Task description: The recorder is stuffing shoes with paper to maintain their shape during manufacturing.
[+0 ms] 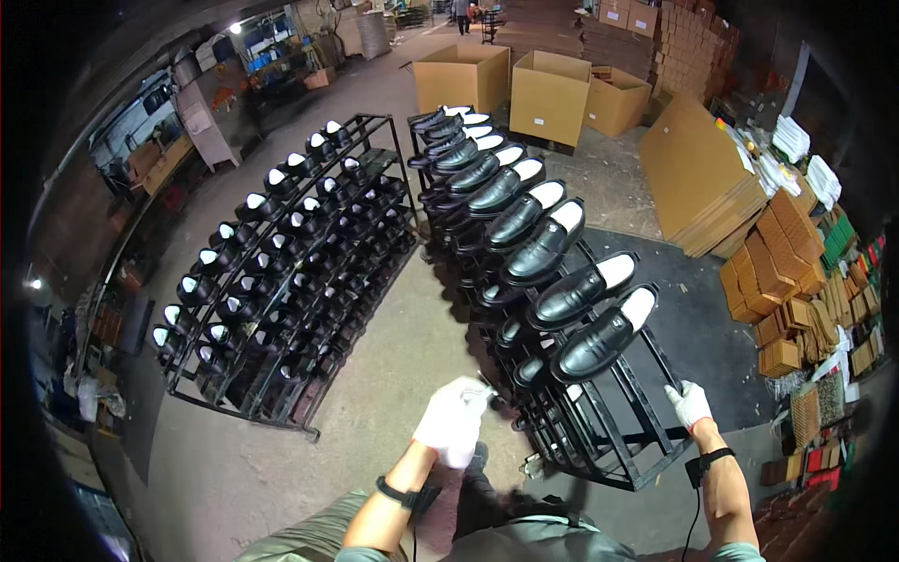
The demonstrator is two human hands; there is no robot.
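Black leather shoes (599, 347) with white insoles, lined up along the top of the near rack (661, 359), toes angled toward the aisle, more pairs on the tiers below. Right grip (690, 406), white-gloved: fingers curled around the rack's right rail at the near end, beside a bare stretch of frame. Left grip (454, 421), also gloved: off the rack's left side, near the lower tiers, fingers bunched; blurred, can't tell if it has hold of anything. Obstacles: second rack (405, 173) full of black shoes on my left; floor (375, 403) between the two is a wedge, wide near me, pinched at the far end. Open cardboard boxes (551, 101) stand just past the near rack's far end, blocking straight ahead. Right side: dark mat (707, 281), leaning flat cardboard (693, 173), then piled brown cartons (773, 253). Person (462, 14) well back, top of view.
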